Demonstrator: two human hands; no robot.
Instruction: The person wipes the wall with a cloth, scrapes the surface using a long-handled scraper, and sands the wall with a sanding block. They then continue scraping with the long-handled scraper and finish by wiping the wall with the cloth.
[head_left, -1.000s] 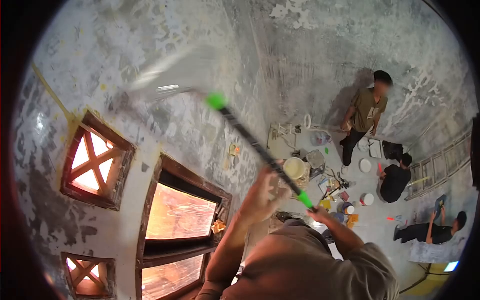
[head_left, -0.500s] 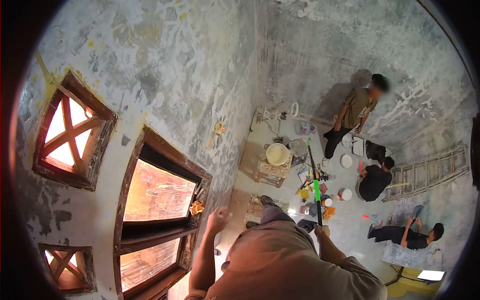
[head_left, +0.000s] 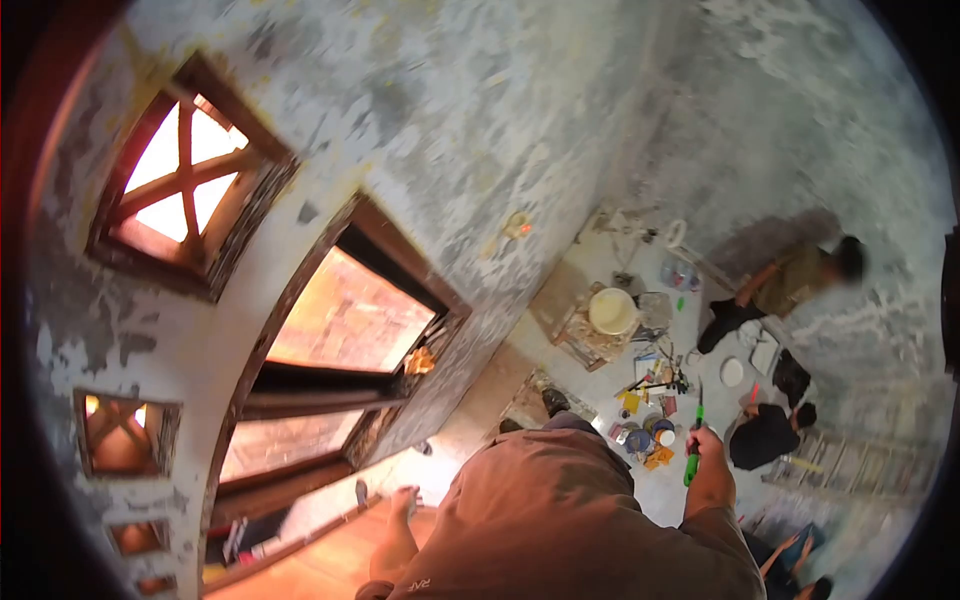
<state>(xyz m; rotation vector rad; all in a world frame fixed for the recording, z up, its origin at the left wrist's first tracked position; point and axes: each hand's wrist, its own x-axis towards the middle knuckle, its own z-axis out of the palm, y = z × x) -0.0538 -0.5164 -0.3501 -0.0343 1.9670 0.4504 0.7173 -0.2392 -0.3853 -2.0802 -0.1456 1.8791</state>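
Note:
My right hand [head_left: 706, 445] is wrapped round a long pole with green and black sections [head_left: 692, 468], whose far end points away over the floor. Down beside the window, my left hand [head_left: 403, 502] hangs low with nothing seen in it; its fingers look loosely apart, though they are small and slightly blurred. Past the pole lie paint pots [head_left: 638, 440], an orange cloth [head_left: 658, 458] and a yellow piece [head_left: 630, 401].
A white bucket [head_left: 613, 311] stands on a stained stool [head_left: 582, 335]. One person [head_left: 790, 285] stands by the wall, another [head_left: 765, 437] crouches near a ladder [head_left: 865, 468], and a third [head_left: 780, 560] is at lower right. A brown-framed window [head_left: 280, 405] is on my left.
My view has turned, so the room sits lower and further right. My left hand has dropped from beside the window and its fingers have loosened. The right hand and pole have swung right.

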